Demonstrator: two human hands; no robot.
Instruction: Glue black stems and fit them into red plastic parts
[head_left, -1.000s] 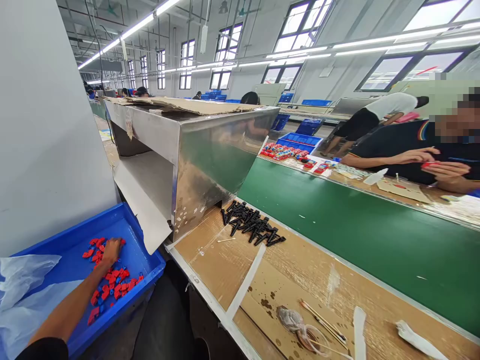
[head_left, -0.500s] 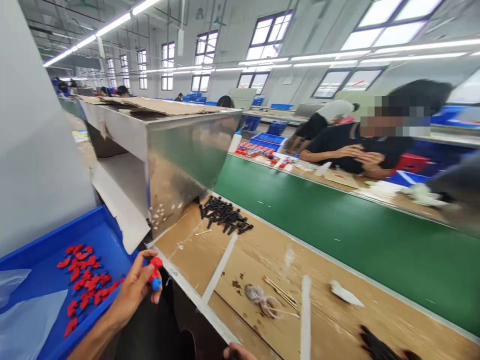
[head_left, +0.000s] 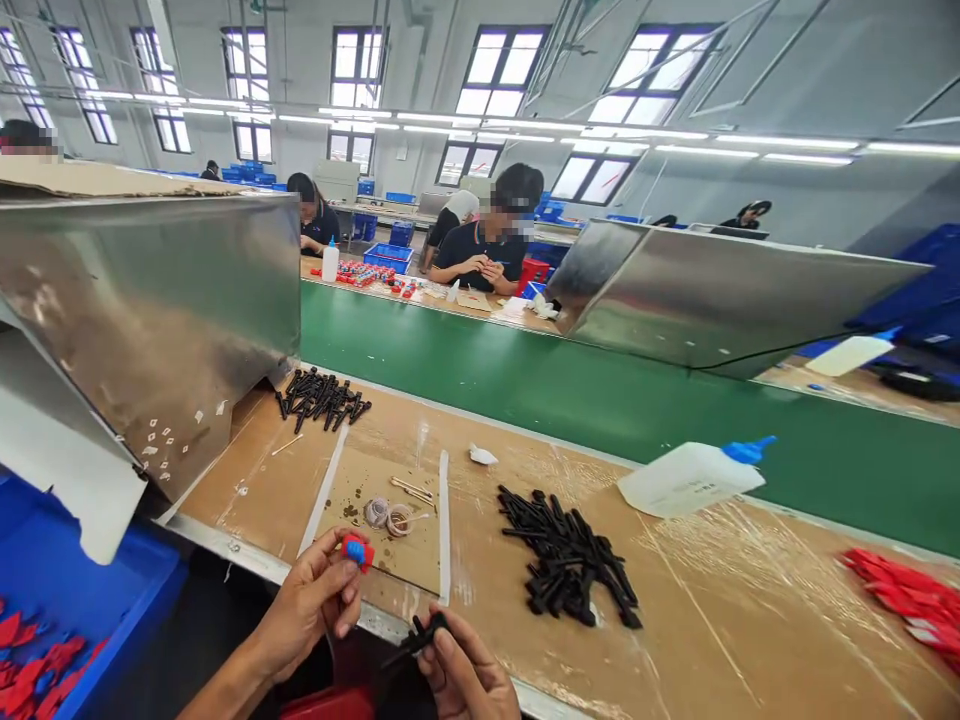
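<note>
Head view, left hand (head_left: pixel 311 597) is hovering at the worktop's (head_left: pixel 476 530) near edge, pointing forward-right, fingers are clamping a red-and-blue piece (head_left: pixel 357 552), right hand (head_left: pixel 474 672) is hovering lower, pointing forward-left, fingers are pinching a black part (head_left: pixel 422 637), both items are being held apart

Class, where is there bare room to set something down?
The widest free patch of benchtop lies between the larger black pile and the red pieces, nearer than the bottle. The green belt beyond is mostly bare. It is crowded on the cardboard, with its swabs, and by the metal box, under the smaller black pile.
</note>
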